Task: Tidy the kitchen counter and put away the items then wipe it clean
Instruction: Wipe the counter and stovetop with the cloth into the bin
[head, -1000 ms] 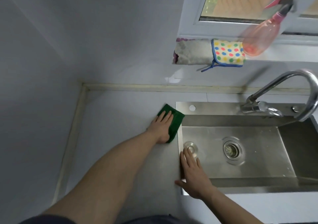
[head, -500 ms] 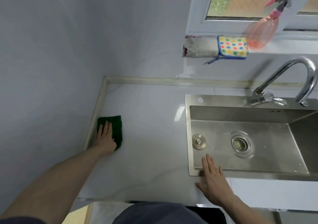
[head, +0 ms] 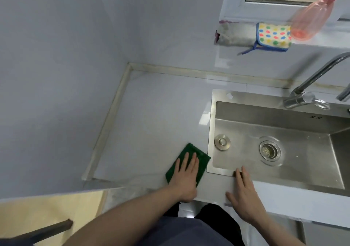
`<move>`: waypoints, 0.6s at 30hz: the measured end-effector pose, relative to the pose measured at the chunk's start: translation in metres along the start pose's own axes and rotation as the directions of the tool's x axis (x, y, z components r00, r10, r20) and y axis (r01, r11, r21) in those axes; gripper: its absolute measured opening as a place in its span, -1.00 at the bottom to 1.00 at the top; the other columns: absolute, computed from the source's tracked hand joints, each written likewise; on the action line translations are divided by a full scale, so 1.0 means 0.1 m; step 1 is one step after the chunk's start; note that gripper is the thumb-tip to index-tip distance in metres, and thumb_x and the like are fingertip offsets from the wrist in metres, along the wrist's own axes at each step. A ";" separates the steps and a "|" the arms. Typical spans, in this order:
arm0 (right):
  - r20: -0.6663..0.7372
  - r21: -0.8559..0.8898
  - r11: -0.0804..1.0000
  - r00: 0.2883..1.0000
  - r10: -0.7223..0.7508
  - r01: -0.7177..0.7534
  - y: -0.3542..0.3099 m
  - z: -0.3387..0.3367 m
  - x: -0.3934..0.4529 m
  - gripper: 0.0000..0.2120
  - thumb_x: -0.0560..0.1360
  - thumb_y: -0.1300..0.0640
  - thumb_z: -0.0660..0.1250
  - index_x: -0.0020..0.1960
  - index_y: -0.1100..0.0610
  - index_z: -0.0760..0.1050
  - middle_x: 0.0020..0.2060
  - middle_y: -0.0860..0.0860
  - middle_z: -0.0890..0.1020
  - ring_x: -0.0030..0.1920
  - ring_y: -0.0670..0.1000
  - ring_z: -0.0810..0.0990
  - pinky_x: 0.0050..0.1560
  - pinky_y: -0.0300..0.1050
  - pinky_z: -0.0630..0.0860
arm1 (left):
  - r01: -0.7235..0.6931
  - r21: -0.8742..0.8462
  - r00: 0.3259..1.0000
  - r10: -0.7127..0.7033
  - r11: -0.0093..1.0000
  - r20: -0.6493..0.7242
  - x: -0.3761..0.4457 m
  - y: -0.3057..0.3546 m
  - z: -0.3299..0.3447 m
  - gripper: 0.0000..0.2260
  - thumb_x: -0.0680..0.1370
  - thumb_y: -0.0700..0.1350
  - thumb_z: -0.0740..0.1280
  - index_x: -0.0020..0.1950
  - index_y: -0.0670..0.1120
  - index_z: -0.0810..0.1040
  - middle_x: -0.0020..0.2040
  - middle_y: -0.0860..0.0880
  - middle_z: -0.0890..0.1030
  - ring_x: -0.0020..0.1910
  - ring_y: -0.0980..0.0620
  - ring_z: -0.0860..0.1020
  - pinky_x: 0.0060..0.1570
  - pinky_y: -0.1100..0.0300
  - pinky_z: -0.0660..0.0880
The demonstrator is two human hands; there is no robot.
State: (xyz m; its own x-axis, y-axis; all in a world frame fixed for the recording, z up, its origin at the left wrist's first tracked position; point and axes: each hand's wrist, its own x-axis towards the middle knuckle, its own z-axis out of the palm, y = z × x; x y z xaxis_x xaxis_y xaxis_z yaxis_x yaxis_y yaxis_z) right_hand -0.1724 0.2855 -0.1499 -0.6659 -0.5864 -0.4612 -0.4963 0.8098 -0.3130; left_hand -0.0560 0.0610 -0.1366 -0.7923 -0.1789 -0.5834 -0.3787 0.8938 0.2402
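Pressing flat-fingered, the left hand (head: 186, 177) pins the green cloth (head: 197, 157), its length angled toward the sink (head: 213, 113).

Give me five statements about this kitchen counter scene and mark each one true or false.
1. The left hand presses flat on the green cloth. True.
2. The right hand holds the faucet. False: it rests on the counter at the sink's front corner; the faucet is untouched.
3. A pink spray bottle stands on the window ledge. True.
4. The green cloth lies inside the sink. False: it lies on the counter, left of the sink.
5. The polka-dot cloth lies beside the drain. False: it is on the window ledge.
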 end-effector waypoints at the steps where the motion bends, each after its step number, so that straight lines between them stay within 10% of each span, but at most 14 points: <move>1: -0.001 0.015 1.000 1.000 0.004 -0.004 0.07 -0.02 -0.03 -0.10 0.59 -0.05 0.33 0.64 0.20 -0.17 0.63 0.07 -0.23 0.63 0.06 -0.24 0.61 -0.05 -0.12 | -0.031 0.019 1.000 0.031 0.999 0.003 0.00 0.12 0.08 -0.15 0.56 -0.07 0.20 0.62 -0.14 -0.35 0.60 -0.09 -0.42 0.57 -0.17 -0.42 0.56 -0.23 -0.25; 9: 0.015 -0.097 0.972 0.976 0.217 -0.215 1.17 -0.25 -0.47 -0.05 0.55 -0.21 0.31 0.65 0.21 -0.14 0.64 0.14 -0.15 0.63 0.20 -0.12 0.57 0.15 0.13 | 0.178 -0.026 0.972 -0.180 0.984 -0.150 -0.23 -0.26 0.12 -0.30 0.66 0.00 0.07 0.63 -0.09 -0.31 0.63 -0.05 -0.34 0.63 -0.09 -0.29 0.60 -0.13 -0.18; 18: 0.077 0.005 0.987 0.984 0.162 -0.163 1.66 -0.39 -0.88 -0.16 0.65 -0.11 0.22 0.65 0.14 -0.26 0.63 0.09 -0.25 0.64 0.12 -0.19 0.62 0.00 -0.09 | 0.517 -0.310 0.835 -0.549 0.798 -0.022 -0.23 0.15 0.12 -0.27 0.66 0.01 0.08 0.63 -0.17 -0.33 0.63 -0.12 -0.34 0.61 -0.24 -0.26 0.58 -0.21 -0.19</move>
State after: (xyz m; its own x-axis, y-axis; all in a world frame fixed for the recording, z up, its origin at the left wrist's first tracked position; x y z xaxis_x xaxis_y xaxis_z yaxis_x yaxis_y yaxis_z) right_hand -0.2176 0.4712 -0.1290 -0.6926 -0.4443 -0.5683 -0.3784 0.8945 -0.2382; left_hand -0.0378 0.0838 -0.1286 -0.4640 -0.6494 -0.6024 -0.8600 0.4933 0.1306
